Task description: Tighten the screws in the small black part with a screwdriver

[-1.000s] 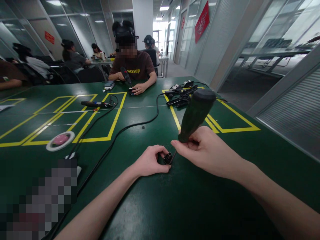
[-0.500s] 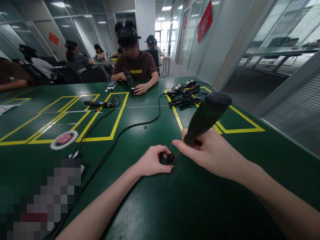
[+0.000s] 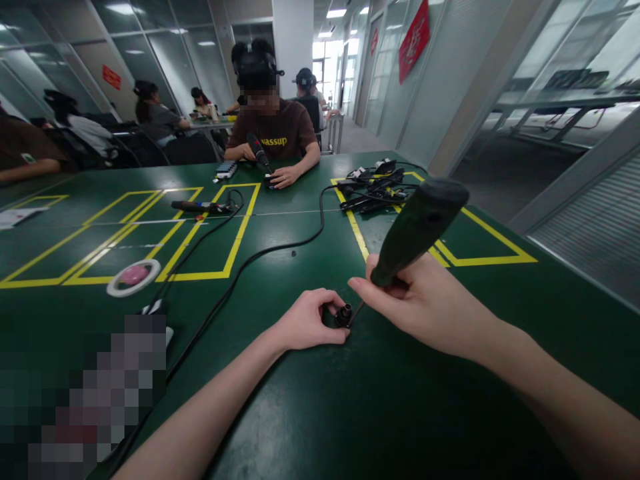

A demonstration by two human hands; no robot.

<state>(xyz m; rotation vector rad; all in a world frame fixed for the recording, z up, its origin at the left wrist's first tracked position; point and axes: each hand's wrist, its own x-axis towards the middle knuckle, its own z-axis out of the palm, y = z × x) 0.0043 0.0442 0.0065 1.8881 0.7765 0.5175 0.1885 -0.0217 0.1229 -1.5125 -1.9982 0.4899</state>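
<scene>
My left hand rests on the green table, its thumb and fingers curled around a small black cylindrical part with a hollow round top. The part stands upright on the tabletop. In my right hand is a screwdriver with a thick dark handle, tilted so that the handle leans up and to the right. Its thin metal shaft slants down to the right edge of the black part. The tip seems to touch the part's base, though it is too small to see exactly.
A black cable crosses the table to the left of my hands. Tangled black cords lie at the back right. A white ring with something pink, and a corded tool, lie left. Opposite, a person holds a dark tool.
My hands, the screwdriver and the black part keep the same position relative to each other. The whole view has shifted slightly.
</scene>
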